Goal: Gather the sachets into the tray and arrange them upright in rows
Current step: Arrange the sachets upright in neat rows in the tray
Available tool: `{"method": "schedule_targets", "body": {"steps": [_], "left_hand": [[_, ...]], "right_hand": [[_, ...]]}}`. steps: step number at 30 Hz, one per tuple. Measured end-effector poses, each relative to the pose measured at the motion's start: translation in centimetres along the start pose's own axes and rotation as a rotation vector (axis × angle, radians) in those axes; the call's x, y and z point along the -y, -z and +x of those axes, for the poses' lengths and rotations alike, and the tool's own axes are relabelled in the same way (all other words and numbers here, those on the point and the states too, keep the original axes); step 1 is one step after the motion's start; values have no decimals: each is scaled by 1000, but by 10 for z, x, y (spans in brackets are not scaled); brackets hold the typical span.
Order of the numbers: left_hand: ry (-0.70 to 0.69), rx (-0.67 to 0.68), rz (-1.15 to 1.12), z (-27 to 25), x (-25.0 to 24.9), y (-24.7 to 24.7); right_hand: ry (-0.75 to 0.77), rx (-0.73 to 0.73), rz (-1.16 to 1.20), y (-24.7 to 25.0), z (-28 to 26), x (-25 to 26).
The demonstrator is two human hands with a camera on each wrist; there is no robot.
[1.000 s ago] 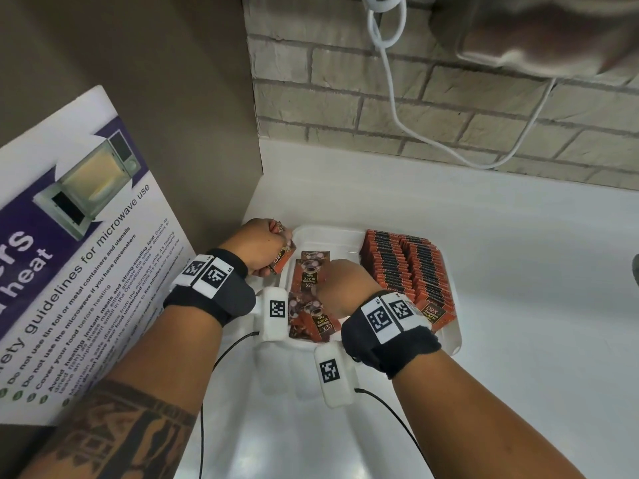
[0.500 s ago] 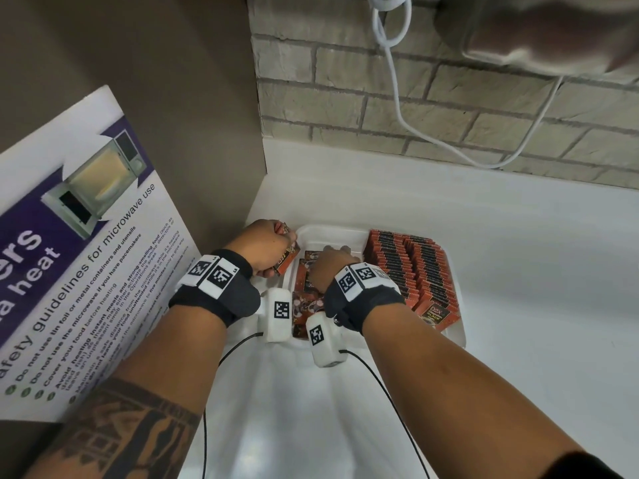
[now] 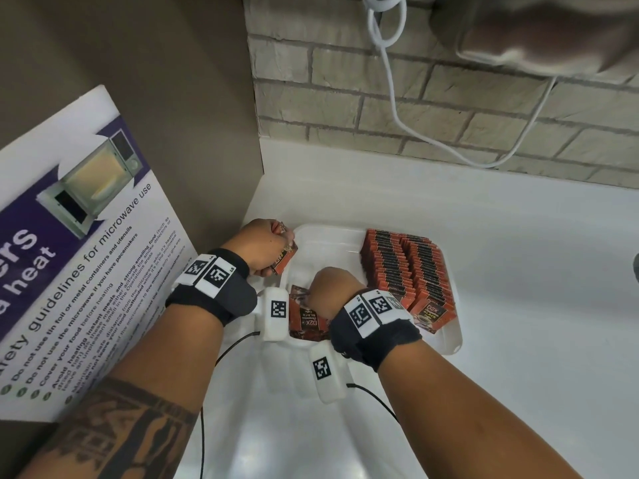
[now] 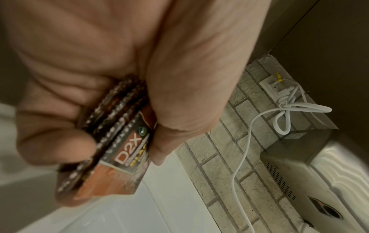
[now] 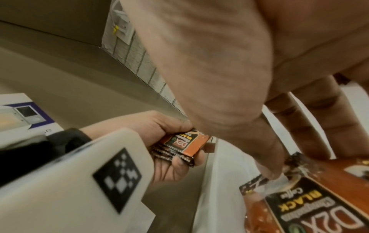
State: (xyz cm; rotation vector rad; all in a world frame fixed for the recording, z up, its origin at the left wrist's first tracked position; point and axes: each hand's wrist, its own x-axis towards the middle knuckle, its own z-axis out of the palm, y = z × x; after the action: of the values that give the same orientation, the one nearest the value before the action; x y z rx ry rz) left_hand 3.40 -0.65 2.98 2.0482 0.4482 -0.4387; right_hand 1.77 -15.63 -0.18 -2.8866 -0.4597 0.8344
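A white tray (image 3: 332,233) sits on the counter with two rows of upright orange-and-black sachets (image 3: 397,267) filling its right side. My left hand (image 3: 262,247) hovers at the tray's left rim and grips a small stack of sachets (image 4: 119,149), which also shows in the right wrist view (image 5: 185,145). My right hand (image 3: 332,288) is down in the tray's near-left part. Its thumb (image 5: 269,165) and fingers pinch the edge of a loose sachet (image 5: 309,205) lying flat there. A few more flat sachets (image 3: 307,323) lie under that hand, partly hidden by the wrist cameras.
A microwave safety poster (image 3: 69,254) leans against the brown wall on the left. A brick wall (image 3: 415,98) rises behind the tray, with a white cable (image 3: 397,108) hanging from an appliance (image 3: 553,29) above. White counter (image 3: 518,271) extends to the right.
My right hand reached toward the far-left part of the tray, then came back onto the near loose sachets. The flat sachets at the tray's back left are gone. My left hand barely moved.
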Motion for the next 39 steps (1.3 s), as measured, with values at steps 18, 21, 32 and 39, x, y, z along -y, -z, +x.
{"method": "schedule_targets", "body": {"steps": [18, 21, 32, 39], "left_hand": [[-27, -45, 40, 0, -1, 2], [-144, -9, -95, 1, -4, 2], [-345, 370, -612, -7, -26, -30], [-361, 291, -625, 3, -36, -38]], "right_hand": [[-65, -64, 157, 13, -15, -8], [-31, -183, 281, 38, -27, -17], [142, -343, 802, 118, -33, -53], [107, -314, 774, 121, -24, -71]]}}
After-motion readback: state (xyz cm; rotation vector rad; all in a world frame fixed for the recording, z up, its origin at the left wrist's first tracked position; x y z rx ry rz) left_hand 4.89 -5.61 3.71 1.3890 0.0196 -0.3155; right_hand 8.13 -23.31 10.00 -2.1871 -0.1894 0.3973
